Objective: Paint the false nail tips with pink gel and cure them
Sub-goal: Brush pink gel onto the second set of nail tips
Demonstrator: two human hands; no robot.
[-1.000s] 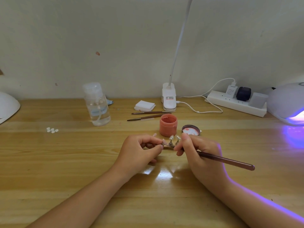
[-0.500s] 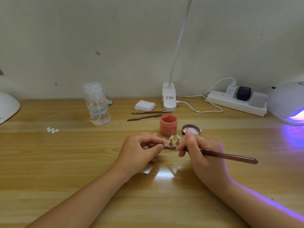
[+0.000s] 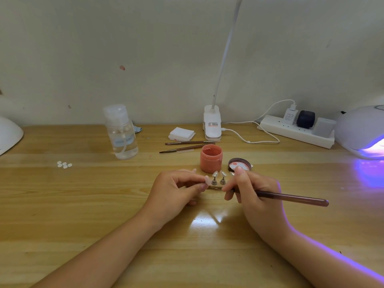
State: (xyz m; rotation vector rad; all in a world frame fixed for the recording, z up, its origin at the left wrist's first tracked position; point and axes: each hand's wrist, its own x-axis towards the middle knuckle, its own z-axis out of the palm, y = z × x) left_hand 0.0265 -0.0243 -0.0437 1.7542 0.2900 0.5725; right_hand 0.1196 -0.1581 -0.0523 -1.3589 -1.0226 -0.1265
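Observation:
My left hand [image 3: 176,189] pinches one end of a small nail stand, thumb and forefinger around the nail tip [image 3: 207,179] nearest it. Two more false nail tips on metal pegs [image 3: 218,178] stand upright between my hands. My right hand [image 3: 252,191] grips a brown gel brush [image 3: 291,198]; its bristle end points left at the stand's base. Just behind stands the open pink gel jar [image 3: 211,158], with its lid [image 3: 239,164] lying inside-up to the right. The curing lamp [image 3: 362,132] glows violet at the far right.
A clear liquid bottle [image 3: 121,132] stands at back left, with several loose white nail tips [image 3: 64,164] further left. Two spare brushes [image 3: 182,146], white wipe pads [image 3: 181,134], a clip lamp base [image 3: 212,123] and a power strip [image 3: 297,129] line the back. Another white dome [image 3: 8,133] sits far left.
The brush handle has swung flatter and further right, its tip staying at the nail stand. My left hand keeps its pinch on the stand.

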